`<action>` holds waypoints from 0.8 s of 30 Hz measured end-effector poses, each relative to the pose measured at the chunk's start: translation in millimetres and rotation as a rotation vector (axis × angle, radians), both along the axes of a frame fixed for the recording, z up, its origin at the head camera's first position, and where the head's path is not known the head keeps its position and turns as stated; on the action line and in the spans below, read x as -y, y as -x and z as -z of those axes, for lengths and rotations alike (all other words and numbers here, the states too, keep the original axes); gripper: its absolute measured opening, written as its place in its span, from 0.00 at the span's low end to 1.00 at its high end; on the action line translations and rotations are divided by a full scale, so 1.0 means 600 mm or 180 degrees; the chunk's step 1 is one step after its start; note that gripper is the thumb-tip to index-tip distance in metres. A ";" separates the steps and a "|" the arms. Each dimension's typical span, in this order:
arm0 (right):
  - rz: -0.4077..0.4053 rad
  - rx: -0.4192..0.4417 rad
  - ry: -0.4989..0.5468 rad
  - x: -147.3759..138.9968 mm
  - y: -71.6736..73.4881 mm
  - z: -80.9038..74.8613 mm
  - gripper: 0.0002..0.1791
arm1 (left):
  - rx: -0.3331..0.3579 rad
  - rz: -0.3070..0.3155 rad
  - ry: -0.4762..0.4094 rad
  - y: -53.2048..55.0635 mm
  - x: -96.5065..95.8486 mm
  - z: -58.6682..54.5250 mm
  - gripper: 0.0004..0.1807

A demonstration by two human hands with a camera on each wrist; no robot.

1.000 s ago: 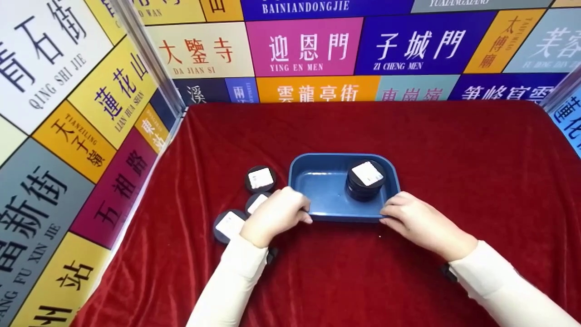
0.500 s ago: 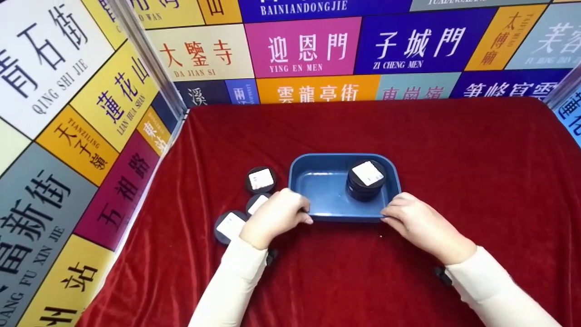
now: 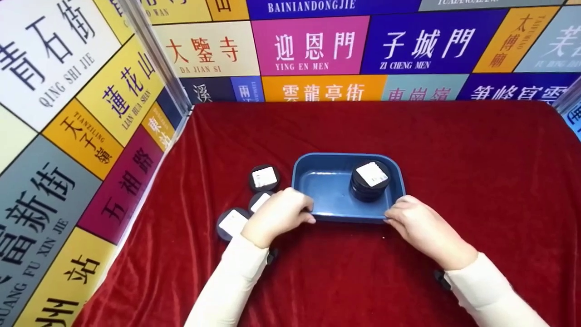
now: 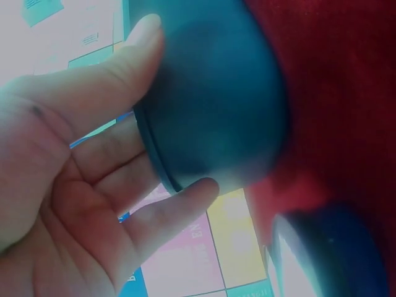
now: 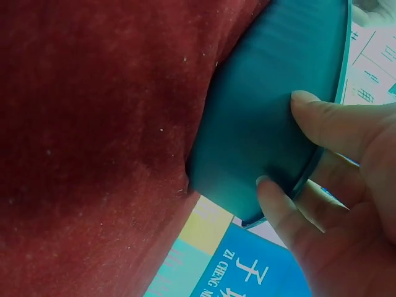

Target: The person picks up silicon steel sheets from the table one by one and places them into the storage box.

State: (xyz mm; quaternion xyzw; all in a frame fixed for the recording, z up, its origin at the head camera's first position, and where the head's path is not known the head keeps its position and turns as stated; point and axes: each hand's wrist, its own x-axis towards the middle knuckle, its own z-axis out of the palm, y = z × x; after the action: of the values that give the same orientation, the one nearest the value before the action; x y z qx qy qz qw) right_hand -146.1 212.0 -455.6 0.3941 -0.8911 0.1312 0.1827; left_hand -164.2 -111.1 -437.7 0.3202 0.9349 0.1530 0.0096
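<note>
Head view: the blue box (image 3: 324, 188) lies on the red cloth (image 3: 336, 281) just to the far side of your fingers, its long axis running left to right. Your left hand (image 3: 282, 211) and right hand (image 3: 420, 229) each clamp thumb and fingers on a near corner, so neither is nearer. A black stack (image 3: 370, 181) stands inside, towards the right. Three labelled black discs (image 3: 264, 178) crowd the left side, your left hand partly hiding the nearer two

Head cam looks forward and down over the tabletop (image 3: 481, 163), far edge and wall (image 3: 311, 34) included. Wrist cams sit way closer, turned sideways, each facing one near corner of the box (image 3: 324, 193) plus that same wall, so all three overlap there.
</note>
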 end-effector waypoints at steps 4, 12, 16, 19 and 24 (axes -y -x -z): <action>0.0045 -0.0011 -0.0009 0.003 -0.001 0.002 0.07 | -0.0053 0.0057 0.0042 -0.002 0.008 -0.003 0.08; -0.0014 0.0008 -0.0097 0.006 0.000 -0.003 0.07 | -0.0226 -0.0089 0.0103 -0.008 0.034 -0.017 0.11; -0.0074 0.0085 -0.0121 0.005 0.005 -0.008 0.08 | -0.0271 -0.0107 -0.0100 -0.010 0.053 -0.026 0.14; -0.0068 0.0148 -0.0104 0.003 0.006 -0.011 0.08 | -0.0255 -0.0181 -0.0253 -0.013 0.066 -0.033 0.16; -0.0014 0.0240 -0.0108 0.004 0.005 -0.016 0.07 | -0.0123 -0.0406 -0.0303 -0.018 0.087 -0.041 0.16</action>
State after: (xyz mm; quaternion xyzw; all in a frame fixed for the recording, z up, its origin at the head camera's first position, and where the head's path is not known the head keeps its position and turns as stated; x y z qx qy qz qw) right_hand -148.9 209.9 -446.3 0.3938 -0.8986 0.1313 0.1420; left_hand -153.7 -163.3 -413.4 0.2630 0.9450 0.1914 -0.0334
